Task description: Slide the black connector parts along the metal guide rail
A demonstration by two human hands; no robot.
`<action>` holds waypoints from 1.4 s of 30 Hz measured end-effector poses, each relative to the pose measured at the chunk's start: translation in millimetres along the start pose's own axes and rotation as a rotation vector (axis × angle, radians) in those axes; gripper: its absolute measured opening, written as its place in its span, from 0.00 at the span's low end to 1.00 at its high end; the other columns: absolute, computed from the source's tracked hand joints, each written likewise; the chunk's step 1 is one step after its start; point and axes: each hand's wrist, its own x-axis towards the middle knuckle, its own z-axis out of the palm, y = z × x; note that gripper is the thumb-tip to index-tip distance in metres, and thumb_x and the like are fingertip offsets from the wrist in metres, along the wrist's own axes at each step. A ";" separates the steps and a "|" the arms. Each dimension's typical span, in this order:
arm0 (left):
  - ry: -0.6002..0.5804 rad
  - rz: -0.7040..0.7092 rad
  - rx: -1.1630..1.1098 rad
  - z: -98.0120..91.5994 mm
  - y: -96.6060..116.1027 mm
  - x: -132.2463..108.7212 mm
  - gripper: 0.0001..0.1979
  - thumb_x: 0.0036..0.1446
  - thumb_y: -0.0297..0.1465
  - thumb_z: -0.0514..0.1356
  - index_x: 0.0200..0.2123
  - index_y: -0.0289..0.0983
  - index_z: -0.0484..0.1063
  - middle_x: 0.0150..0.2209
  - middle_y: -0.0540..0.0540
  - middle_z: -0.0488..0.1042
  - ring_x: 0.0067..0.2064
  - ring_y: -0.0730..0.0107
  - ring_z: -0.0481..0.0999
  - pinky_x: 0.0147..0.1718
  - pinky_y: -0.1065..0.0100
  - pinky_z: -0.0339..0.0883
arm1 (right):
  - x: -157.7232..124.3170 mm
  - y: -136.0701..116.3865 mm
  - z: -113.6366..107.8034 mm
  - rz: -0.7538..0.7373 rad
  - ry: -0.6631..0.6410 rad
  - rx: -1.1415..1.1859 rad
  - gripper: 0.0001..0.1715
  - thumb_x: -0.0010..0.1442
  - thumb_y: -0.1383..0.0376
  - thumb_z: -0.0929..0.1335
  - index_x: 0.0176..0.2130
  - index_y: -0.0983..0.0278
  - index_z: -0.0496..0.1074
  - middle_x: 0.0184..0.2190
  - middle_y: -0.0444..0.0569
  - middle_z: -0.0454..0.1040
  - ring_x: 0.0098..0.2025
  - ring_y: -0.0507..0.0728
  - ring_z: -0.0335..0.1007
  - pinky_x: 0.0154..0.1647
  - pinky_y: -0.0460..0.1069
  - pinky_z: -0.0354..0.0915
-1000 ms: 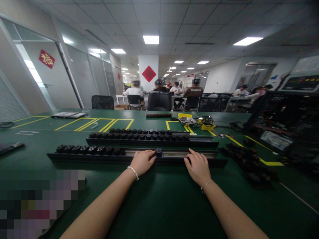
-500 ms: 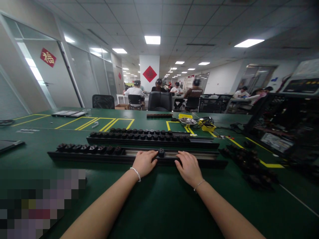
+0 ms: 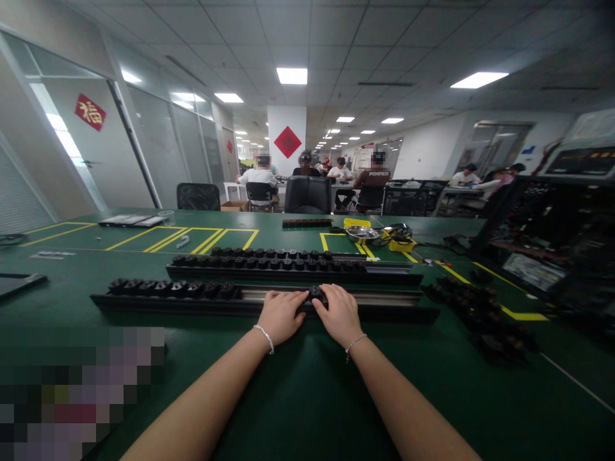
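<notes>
A long black rail (image 3: 144, 303) lies across the table in front of me, with a pale channel along it. In the middle of this channel sits a single black socket module (image 3: 314, 292). My left hand (image 3: 282, 315) has its fingertips against the module's left side, fingers bent over the rail. From the right, my right hand (image 3: 340, 312) curls its fingers round the same module, thumb in front. Several similar socket modules (image 3: 177, 290) stand in a row at the rail's left end. The lower part of the held module is hidden.
Behind lies another black rail (image 3: 394, 276) filled with modules. A pile of dark parts (image 3: 485, 317) lies at right, beside an open dark equipment case (image 3: 528, 243). Further back are a metal bowl (image 3: 362, 233) and yellow holders (image 3: 401, 242). Several people sit at far tables.
My right hand has moved left along the rail and closed on the single socket module. My left hand has shifted slightly right, and the module sits a little further right.
</notes>
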 end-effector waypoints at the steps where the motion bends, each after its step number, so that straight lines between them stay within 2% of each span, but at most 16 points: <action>1: 0.002 0.002 0.003 0.5 -0.1 -0.2 0.24 0.55 0.35 0.53 0.56 0.47 0.59 0.55 0.49 0.67 0.53 0.62 0.66 0.52 0.53 0.49 | -0.4 -1.1 0.5 0.013 0.004 0.007 0.23 0.58 0.55 0.61 0.48 0.62 0.68 0.50 0.50 0.70 0.55 0.59 0.58 0.55 0.55 0.51; 10: -0.014 0.005 0.031 0.1 2.3 -1.3 0.26 0.54 0.36 0.54 0.57 0.46 0.57 0.53 0.47 0.69 0.51 0.60 0.66 0.50 0.53 0.50 | -1.8 -2.9 3.1 0.057 0.083 0.026 0.20 0.56 0.56 0.62 0.46 0.62 0.69 0.48 0.51 0.71 0.53 0.58 0.60 0.53 0.54 0.52; 21: -0.059 -0.028 0.052 -1.6 6.3 -1.5 0.28 0.54 0.36 0.54 0.59 0.48 0.54 0.52 0.47 0.69 0.51 0.59 0.65 0.49 0.55 0.51 | 0.1 -4.4 5.1 0.066 0.105 0.032 0.18 0.57 0.56 0.61 0.44 0.61 0.69 0.45 0.51 0.72 0.50 0.58 0.62 0.51 0.54 0.52; 36: -0.072 -0.036 0.076 -4.2 9.2 -2.2 0.27 0.55 0.38 0.54 0.59 0.50 0.54 0.51 0.47 0.68 0.50 0.58 0.65 0.47 0.56 0.53 | 0.4 -5.8 10.0 0.087 0.161 0.022 0.17 0.57 0.57 0.61 0.42 0.63 0.69 0.43 0.52 0.73 0.48 0.58 0.62 0.50 0.54 0.52; 42: -0.044 -0.022 0.066 -3.0 8.6 -2.6 0.27 0.54 0.37 0.55 0.58 0.50 0.55 0.51 0.47 0.69 0.50 0.58 0.65 0.47 0.57 0.53 | -0.8 -6.8 10.3 0.107 0.185 0.031 0.16 0.56 0.58 0.61 0.41 0.63 0.69 0.43 0.53 0.73 0.49 0.59 0.61 0.51 0.54 0.51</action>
